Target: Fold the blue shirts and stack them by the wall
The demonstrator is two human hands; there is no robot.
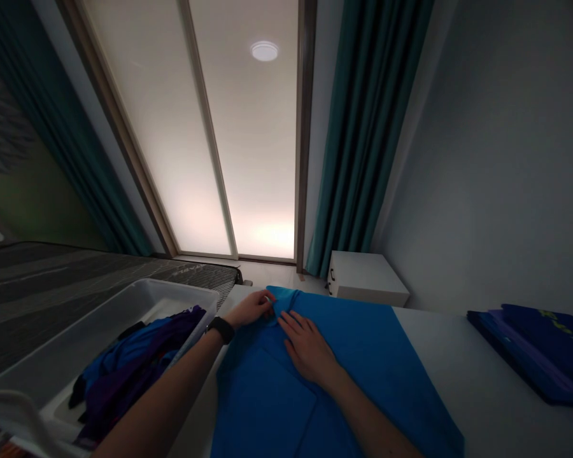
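A bright blue shirt (377, 350) lies spread on the white table (424, 331), its left part folded over toward the middle. At the far left corner, my left hand (253, 308), with a black band on the wrist, pinches the fabric between thumb and fingers. My right hand (310, 348) rests on the shirt just right of that corner, palm down with the fingers stretched out. Small creases and a turned-up lighter patch show between the two hands.
Left of the table stands a translucent plastic bin (172, 289) with crumpled blue and purple clothes (138, 362). A stack of folded clothes (539, 350) sits at the table's right. Beyond are a white cabinet (367, 273), teal curtains (363, 127) and a bare mattress (95, 267).
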